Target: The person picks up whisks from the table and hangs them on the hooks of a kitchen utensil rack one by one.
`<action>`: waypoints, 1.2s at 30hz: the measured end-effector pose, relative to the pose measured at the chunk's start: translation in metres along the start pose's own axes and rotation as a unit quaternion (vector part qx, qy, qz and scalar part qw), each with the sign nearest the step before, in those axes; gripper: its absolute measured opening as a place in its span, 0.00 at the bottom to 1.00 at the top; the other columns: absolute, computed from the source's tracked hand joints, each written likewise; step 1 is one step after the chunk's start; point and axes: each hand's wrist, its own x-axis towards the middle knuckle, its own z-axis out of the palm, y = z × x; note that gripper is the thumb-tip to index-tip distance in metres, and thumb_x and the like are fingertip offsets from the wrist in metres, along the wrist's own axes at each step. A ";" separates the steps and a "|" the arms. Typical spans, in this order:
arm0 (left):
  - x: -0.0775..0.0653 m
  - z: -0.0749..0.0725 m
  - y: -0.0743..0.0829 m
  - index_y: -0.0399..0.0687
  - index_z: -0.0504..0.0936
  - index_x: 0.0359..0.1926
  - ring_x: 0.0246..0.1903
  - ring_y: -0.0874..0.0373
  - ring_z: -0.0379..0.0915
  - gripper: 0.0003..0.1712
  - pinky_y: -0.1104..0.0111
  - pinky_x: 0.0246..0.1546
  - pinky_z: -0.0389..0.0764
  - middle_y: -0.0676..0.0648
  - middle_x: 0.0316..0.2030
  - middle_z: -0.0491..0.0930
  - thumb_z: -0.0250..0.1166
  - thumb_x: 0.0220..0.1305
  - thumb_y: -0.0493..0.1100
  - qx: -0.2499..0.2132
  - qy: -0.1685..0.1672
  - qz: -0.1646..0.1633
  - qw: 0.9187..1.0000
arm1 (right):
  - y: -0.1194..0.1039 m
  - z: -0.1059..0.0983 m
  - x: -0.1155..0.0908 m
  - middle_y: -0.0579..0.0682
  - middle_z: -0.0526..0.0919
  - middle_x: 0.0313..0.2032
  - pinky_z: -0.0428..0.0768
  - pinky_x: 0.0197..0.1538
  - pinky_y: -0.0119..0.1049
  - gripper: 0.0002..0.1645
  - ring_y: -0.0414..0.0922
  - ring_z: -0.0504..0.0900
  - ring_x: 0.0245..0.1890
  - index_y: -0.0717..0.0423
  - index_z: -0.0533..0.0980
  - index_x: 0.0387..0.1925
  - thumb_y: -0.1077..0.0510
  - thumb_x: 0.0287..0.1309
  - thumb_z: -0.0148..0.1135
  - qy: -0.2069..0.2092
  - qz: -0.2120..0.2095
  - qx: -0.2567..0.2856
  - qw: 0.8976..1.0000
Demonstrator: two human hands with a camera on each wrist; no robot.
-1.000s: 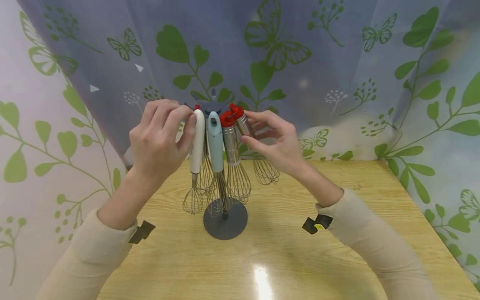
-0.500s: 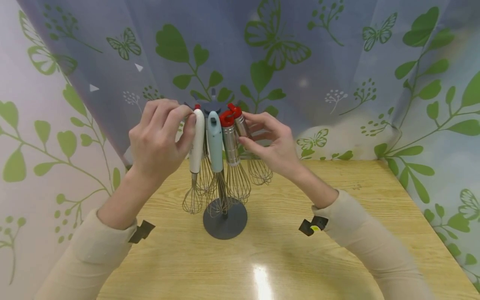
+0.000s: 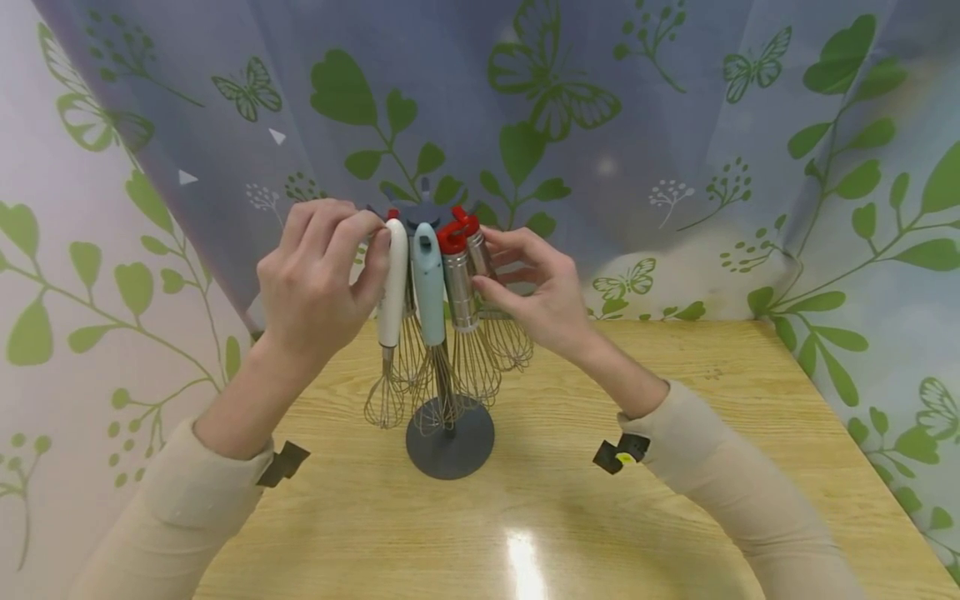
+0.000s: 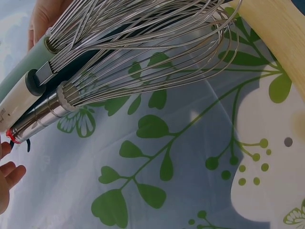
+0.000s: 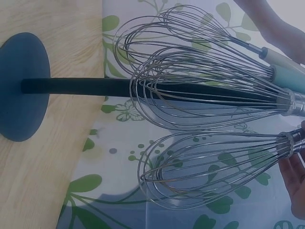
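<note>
In the head view several whisks hang around a dark stand (image 3: pixel 450 446). My right hand (image 3: pixel 543 292) pinches the steel handle of a red-capped whisk (image 3: pixel 477 248) at the stand's right side; its wire balloon (image 5: pixel 214 169) shows in the right wrist view. Beside it hangs another steel, red-capped whisk (image 3: pixel 461 292), then a pale blue-handled whisk (image 3: pixel 430 283) and a white-handled whisk (image 3: pixel 394 283). My left hand (image 3: pixel 318 267), fingers bent, lies at the white handle's top; its exact grasp is hidden. Another steel-handled whisk (image 4: pixel 45 112) hangs behind the white one.
The stand's round base rests on a light wooden table (image 3: pixel 600 517). A patterned curtain (image 3: pixel 660 125) with green leaves and butterflies hangs close behind the stand and along both sides.
My right hand has moved left with its red-capped whisk, bringing the wire balloon closer to the other whisks. My left hand stays in place.
</note>
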 end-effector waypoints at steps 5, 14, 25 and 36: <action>0.000 0.000 0.000 0.40 0.83 0.38 0.40 0.41 0.80 0.05 0.50 0.16 0.73 0.38 0.33 0.84 0.65 0.68 0.38 -0.002 -0.002 0.001 1.000 | 0.001 0.002 -0.001 0.68 0.86 0.46 0.90 0.43 0.34 0.29 0.33 0.86 0.44 0.70 0.77 0.60 0.75 0.56 0.71 0.001 0.007 0.003 1.000; 0.000 -0.001 0.000 0.40 0.83 0.38 0.39 0.41 0.80 0.05 0.50 0.16 0.73 0.38 0.33 0.84 0.64 0.68 0.39 0.000 0.000 0.000 1.000 | 0.001 0.005 -0.002 0.68 0.85 0.48 0.89 0.44 0.33 0.28 0.32 0.85 0.45 0.70 0.76 0.60 0.75 0.58 0.70 0.003 0.011 0.003 1.000; 0.001 -0.002 -0.001 0.39 0.83 0.38 0.39 0.41 0.80 0.06 0.51 0.16 0.73 0.38 0.33 0.84 0.64 0.69 0.39 -0.002 -0.004 0.000 1.000 | 0.001 0.009 -0.004 0.70 0.86 0.47 0.90 0.44 0.33 0.28 0.29 0.85 0.45 0.71 0.76 0.61 0.75 0.57 0.70 0.010 0.009 0.006 1.000; -0.002 -0.002 -0.002 0.40 0.84 0.40 0.39 0.41 0.80 0.06 0.52 0.15 0.72 0.39 0.33 0.84 0.64 0.69 0.38 0.002 0.001 0.011 1.000 | 0.002 0.008 -0.007 0.69 0.86 0.49 0.91 0.46 0.37 0.31 0.42 0.89 0.48 0.71 0.76 0.64 0.76 0.58 0.69 0.009 0.003 0.004 1.000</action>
